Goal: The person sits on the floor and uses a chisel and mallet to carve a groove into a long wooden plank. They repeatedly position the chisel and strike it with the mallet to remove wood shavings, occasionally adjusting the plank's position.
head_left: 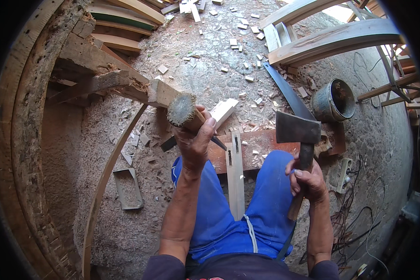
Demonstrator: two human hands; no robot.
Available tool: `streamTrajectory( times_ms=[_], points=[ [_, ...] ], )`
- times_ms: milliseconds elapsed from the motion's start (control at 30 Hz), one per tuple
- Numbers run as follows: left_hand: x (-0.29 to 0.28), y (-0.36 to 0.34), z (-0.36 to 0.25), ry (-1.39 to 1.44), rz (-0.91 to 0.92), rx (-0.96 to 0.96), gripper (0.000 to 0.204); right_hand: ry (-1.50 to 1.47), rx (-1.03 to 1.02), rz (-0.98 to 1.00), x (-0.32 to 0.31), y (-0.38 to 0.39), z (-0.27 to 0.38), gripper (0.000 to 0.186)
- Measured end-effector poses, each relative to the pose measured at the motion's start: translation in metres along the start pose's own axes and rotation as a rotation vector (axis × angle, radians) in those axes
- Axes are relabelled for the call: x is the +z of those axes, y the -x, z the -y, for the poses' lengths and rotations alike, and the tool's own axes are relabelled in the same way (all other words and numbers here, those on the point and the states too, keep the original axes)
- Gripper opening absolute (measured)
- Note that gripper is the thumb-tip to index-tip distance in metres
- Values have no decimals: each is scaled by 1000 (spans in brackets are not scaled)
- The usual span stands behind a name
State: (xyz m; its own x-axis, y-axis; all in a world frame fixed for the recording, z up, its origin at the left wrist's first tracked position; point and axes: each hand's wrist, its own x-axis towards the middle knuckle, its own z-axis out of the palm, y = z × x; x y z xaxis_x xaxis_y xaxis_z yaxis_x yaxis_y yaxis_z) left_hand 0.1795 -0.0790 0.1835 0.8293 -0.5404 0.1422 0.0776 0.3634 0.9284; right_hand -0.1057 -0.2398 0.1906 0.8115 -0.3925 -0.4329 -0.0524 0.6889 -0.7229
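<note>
My left hand (194,148) is closed around the wooden handle of a chisel (182,111), whose butt end is battered and frayed. The blade slants down to the right, its tip close to a slot in a pale wooden piece (236,186). That piece has two narrow dark slots at its far end and lies between my knees, over a reddish-brown board (263,143). On the right, my right hand (308,179) grips the handle of a hatchet (297,129). The hatchet's dark metal head is raised above the board, apart from the chisel.
Ahead lie a handsaw (284,88) and a round bucket (333,100). Curved timber frames (336,41) stand at the far right. A power strip (344,175) and cables are to my right. At left are a rough wooden beam (102,60) and a shallow tray (128,187). Chips litter the floor.
</note>
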Motion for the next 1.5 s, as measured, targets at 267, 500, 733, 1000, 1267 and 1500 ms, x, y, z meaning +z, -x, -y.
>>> streamTrajectory(
  times_ms=[267,500,733,1000,1267,1500],
  points=[
    [7,35,8,-23,91,-205,40,-534,107,-5,-13,15,-98,47],
    [16,27,-1,-250,190,11,33,-668,73,8,-28,8,-99,44],
    [14,35,4,-209,153,-95,22,-639,107,-6,-27,2,-97,43],
    [1,43,27,-232,89,-46,12,-609,124,-46,-23,0,-94,44],
    [-13,40,34,-265,191,-41,14,-589,89,-24,-22,1,-95,44],
    [10,38,56,-765,372,359,16,-2,-31,-168,25,0,-70,52]
  ],
)
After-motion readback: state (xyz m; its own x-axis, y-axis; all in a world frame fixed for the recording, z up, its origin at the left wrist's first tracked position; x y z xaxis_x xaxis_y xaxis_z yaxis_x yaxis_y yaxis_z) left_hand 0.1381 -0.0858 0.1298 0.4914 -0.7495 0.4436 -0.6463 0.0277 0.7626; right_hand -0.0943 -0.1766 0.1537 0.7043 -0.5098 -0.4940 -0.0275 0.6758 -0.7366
